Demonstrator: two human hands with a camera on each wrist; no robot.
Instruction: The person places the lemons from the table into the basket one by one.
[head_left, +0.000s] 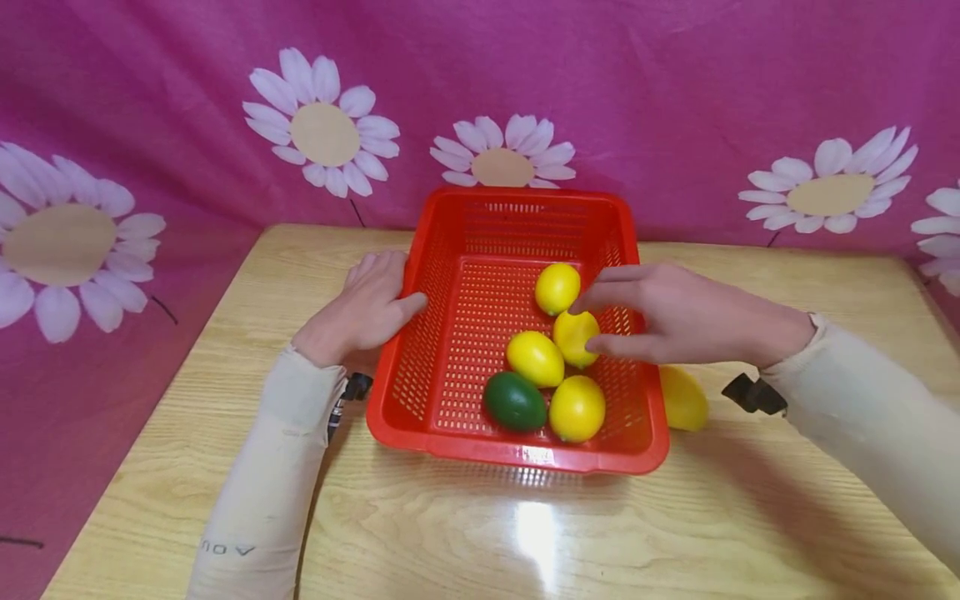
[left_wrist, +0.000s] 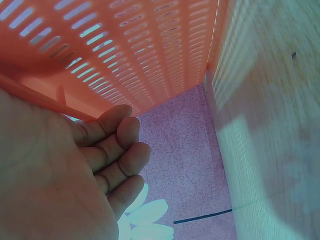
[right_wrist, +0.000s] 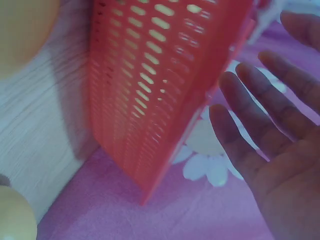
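Item: yellow lemon (head_left: 574,337), one of four in the red basket (head_left: 450,250), with a green lime (head_left: 514,401) beside them.

Handling, as judged: the lemon is taken to be light and rigid, with a smooth, somewhat glossy skin that may slip under a loose grip. It looks like a moulded replica rather than fruit, so little fragility is expected. It is best taken across its short waist, thumb on one side and fingers opposite, not by the pointed ends.

Position: the lemon lies right of centre on the basket floor, touching a second lemon (head_left: 535,358) at its 8 o'clock. A third (head_left: 557,288) lies just beside it at 11 o'clock, a fourth (head_left: 577,407) near it at 6 o'clock. One more lemon (head_left: 682,398) lies outside on the wooden table (head_left: 750,517), against the basket's right wall.

Right hand (head_left: 667,315): reached over the right rim, fingers extended and loosely spread — the wrist view confirms open fingers (right_wrist: 260,115). The lemon sits at the hand's 9 o'clock, at the fingertips; thumb and forefinger bracket it, but whether it is pinched cannot be told.

Left hand (head_left: 360,312): laid flat against the basket's left wall, thumb to the rim, fingers (left_wrist: 117,150) relaxed and close together — nothing is gripped.
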